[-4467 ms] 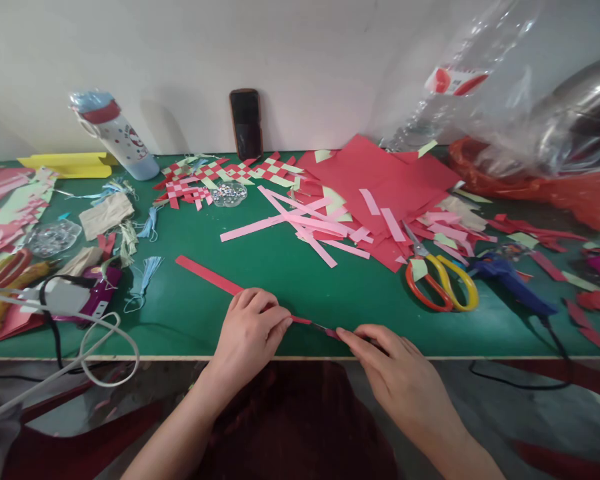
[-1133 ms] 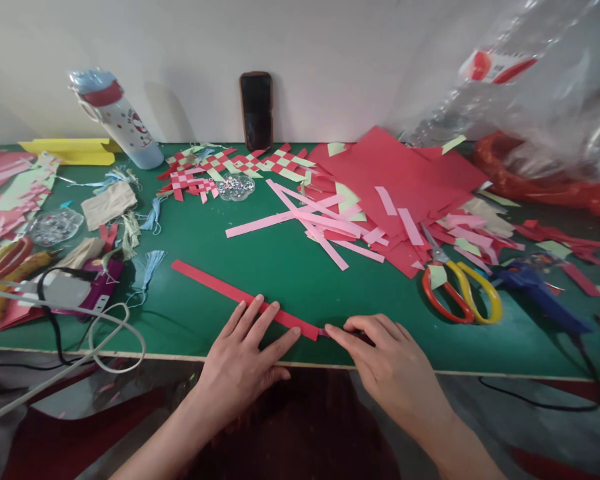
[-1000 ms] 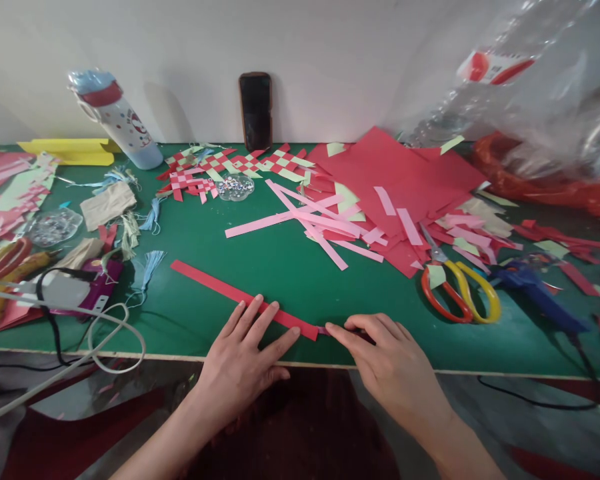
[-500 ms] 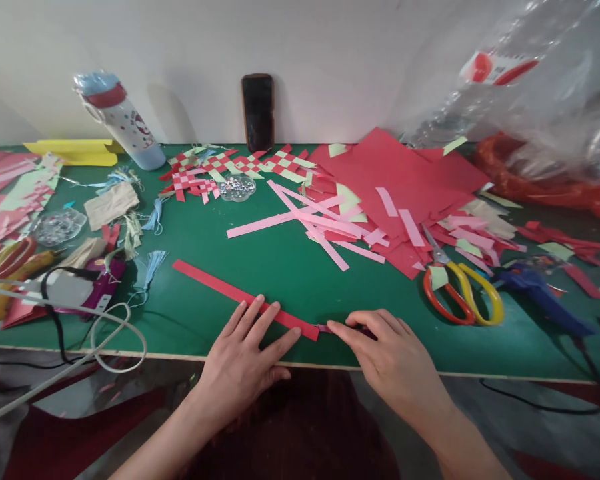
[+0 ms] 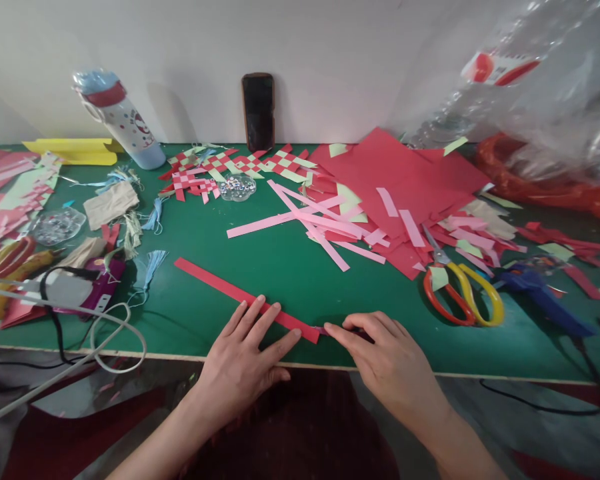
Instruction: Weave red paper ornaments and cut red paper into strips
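Two bare hands work at the near edge of a green-topped table (image 5: 300,293), on one long red paper strip (image 5: 215,288) lying diagonally on bare green, its far end pointing to the back left. Left hand (image 5: 243,377) is open and flat, fingers spread, tips resting on the strip, pressing rather than gripping. Right hand (image 5: 387,367) is curled, thumb and fingers closed around a thin dark tip (image 5: 325,329) at the strip's near end; too small to tell what it is or whether it is part of the strip. Step in hand looks like holding the strip down while working at that end.

Beyond the hands: loose pink paper strips (image 5: 300,223) lie on a pile of red paper sheets (image 5: 400,173). Orange-and-yellow scissors (image 5: 460,300) sit right of the pile, a blue glue gun (image 5: 540,293) further right. Red-and-white woven paper pieces (image 5: 230,167) lie at the back, blue tassels (image 5: 150,267) left of the strip, a white cable (image 5: 115,340) at the left edge.
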The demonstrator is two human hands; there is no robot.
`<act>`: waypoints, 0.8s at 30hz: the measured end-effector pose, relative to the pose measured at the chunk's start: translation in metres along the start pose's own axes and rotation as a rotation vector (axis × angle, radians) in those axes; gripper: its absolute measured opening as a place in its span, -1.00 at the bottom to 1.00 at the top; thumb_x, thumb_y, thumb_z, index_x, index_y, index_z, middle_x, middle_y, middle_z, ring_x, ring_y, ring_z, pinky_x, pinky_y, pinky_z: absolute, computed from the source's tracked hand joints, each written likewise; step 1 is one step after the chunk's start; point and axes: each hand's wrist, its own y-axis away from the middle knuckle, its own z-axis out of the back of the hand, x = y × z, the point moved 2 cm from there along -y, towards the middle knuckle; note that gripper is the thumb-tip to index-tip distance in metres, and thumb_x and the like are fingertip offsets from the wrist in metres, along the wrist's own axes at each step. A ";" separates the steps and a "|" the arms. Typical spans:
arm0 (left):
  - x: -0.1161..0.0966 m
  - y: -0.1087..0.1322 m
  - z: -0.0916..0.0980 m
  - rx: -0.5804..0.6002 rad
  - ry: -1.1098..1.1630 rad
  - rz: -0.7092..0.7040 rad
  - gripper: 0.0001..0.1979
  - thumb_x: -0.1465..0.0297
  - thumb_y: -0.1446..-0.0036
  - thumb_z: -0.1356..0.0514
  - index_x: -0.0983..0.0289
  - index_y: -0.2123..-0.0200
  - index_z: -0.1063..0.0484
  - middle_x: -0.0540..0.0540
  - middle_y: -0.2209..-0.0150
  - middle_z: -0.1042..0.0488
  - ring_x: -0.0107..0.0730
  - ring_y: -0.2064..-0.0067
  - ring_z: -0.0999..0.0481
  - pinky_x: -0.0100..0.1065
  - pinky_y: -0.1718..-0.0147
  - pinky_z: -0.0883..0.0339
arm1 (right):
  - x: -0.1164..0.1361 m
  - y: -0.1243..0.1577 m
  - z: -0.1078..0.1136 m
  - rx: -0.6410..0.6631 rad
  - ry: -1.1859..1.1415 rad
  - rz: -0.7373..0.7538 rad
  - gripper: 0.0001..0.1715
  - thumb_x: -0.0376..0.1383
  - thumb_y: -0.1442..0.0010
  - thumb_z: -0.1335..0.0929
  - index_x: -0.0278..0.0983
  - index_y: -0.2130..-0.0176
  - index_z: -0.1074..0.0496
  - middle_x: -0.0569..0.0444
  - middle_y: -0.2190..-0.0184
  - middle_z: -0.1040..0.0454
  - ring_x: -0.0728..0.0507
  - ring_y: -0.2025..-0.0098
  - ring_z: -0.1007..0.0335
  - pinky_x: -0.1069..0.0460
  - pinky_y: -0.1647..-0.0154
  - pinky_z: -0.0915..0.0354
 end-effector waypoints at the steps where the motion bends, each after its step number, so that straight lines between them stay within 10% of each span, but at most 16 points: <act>1: 0.000 0.000 0.000 -0.001 -0.003 -0.003 -0.43 -0.04 -0.14 -0.18 -0.11 -0.21 -0.30 0.12 -0.31 -0.23 0.05 -0.35 -0.13 0.06 -0.25 -0.11 | 0.000 -0.001 0.000 0.000 -0.005 0.003 -0.60 -0.44 -0.28 -0.28 -0.09 0.01 -0.54 0.04 0.27 -0.48 -0.07 0.26 -0.33 0.01 0.24 -0.20; 24: -0.001 0.001 0.003 -0.002 0.016 -0.048 -0.45 -0.01 -0.16 -0.17 -0.10 -0.21 -0.30 0.13 -0.29 -0.25 0.04 -0.34 -0.14 0.07 -0.24 -0.13 | 0.004 0.000 0.001 -0.007 -0.021 -0.013 -0.58 -0.45 -0.30 -0.23 -0.10 0.04 -0.55 0.02 0.27 -0.47 -0.08 0.25 -0.32 0.00 0.22 -0.23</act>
